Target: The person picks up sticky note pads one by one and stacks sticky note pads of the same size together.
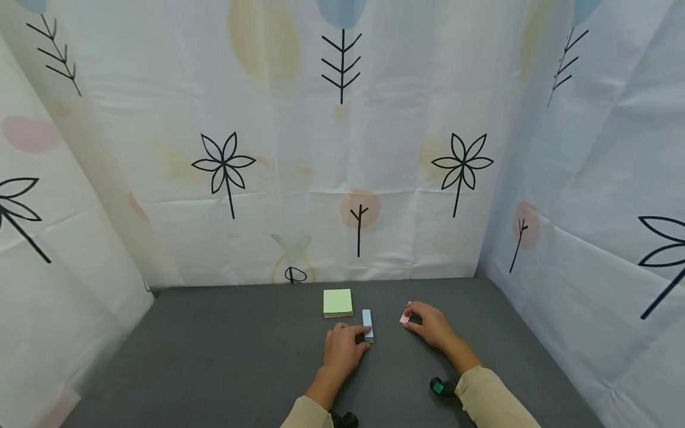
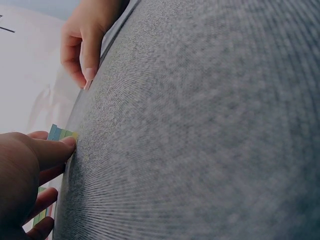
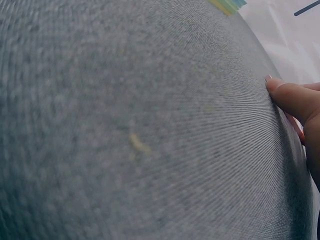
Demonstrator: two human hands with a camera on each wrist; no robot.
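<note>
In the head view my left hand (image 1: 342, 349) pinches the near part of a narrow stack of sticky notes (image 1: 366, 318) with a light blue top, flat on the table. Its blue, green and yellow layers (image 2: 59, 132) show edge-on in the left wrist view, thumb against them. To the right, my right hand (image 1: 430, 323) holds a small pink sticky-note pad (image 1: 405, 317) between thumb and fingers, down at the table surface; the hand partly covers it. A square pad of sticky notes (image 1: 338, 302), light green on top, lies just beyond my left hand.
The dark grey table (image 1: 225, 356) ends at a patterned white curtain (image 1: 299, 226) behind and at both sides. Black wrist devices (image 1: 444, 387) sit at the sleeves. A tiny yellowish mark (image 3: 139, 144) shows on the table in the right wrist view.
</note>
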